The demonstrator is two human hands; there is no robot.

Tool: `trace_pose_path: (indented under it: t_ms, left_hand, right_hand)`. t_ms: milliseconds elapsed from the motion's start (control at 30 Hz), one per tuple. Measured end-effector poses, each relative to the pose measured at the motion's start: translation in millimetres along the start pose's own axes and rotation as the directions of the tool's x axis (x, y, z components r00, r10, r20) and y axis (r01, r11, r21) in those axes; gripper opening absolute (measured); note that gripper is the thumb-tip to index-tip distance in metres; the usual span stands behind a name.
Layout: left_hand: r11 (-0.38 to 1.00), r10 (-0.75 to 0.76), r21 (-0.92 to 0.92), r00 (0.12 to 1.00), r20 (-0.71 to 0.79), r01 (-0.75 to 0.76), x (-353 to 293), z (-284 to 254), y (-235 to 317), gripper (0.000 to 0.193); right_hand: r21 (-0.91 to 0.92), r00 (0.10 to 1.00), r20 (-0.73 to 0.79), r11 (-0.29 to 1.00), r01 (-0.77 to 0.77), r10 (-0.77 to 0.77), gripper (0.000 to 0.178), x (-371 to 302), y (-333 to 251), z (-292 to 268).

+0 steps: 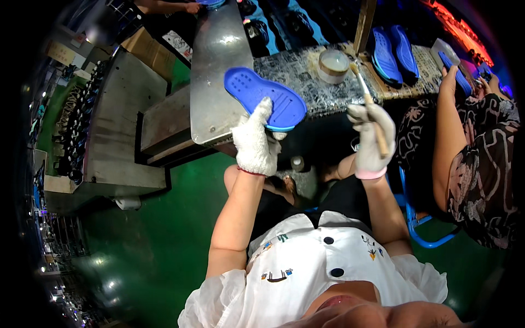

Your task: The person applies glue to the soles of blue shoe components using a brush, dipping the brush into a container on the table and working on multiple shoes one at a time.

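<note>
My left hand (256, 139), in a white knit glove, grips a blue shoe sole (268, 98) by its near end. The thumb lies on the sole's inner face, which has small holes at the far end and a ribbed panel at the near one. Wrapped in my gloved right hand (374, 134) is a brush (367, 94) with a wooden handle, its bristles pointing up and away from me. Just beyond the bristles, a round tub (333, 66) holding something pale stands on the bench. Brush and sole are apart.
A metal-topped table (219, 71) joins the stained bench (295, 76). Two blue soles (395, 54) lie right of a wooden post (364, 27). A co-worker in a patterned garment (484, 158) sits at the right, holding another sole (456, 74). Dark shoe parts (298, 24) lie across the bench.
</note>
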State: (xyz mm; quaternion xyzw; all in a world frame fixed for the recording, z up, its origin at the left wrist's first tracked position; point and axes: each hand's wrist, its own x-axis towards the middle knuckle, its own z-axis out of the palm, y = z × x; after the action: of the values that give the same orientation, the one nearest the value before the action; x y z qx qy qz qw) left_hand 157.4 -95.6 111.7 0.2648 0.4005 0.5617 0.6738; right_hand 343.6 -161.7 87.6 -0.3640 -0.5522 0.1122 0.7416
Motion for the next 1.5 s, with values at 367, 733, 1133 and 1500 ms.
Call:
trace_pose_path:
  t_ms: [367,733,1133,1500]
  left_hand:
    - [0.993,-0.112,-0.022,0.991,0.073,0.114,-20,14,-12,0.025]
    - [0.925,-0.186,0.38,0.891,0.415,0.016,3,94,-47,0.029]
    - [0.63,0.036,0.7,0.913,0.407,-0.337,105,223,-127,0.069]
    - [0.754,-0.163,0.648,0.986,0.018,0.113,-4,-68,-120,0.033]
  right_hand:
    - [-0.365,0.988,0.134,0.923,0.121,-0.077,0.042,20,3,30]
    - [-0.529,0.876,0.48,0.813,0.243,0.05,0.018,-118,60,-59]
    - [-0.554,0.778,0.551,0.83,0.07,0.302,0.037,-144,93,-63]
    - [-0.6,0.809,0.454,0.799,-0.033,0.374,0.014,-148,99,-54]
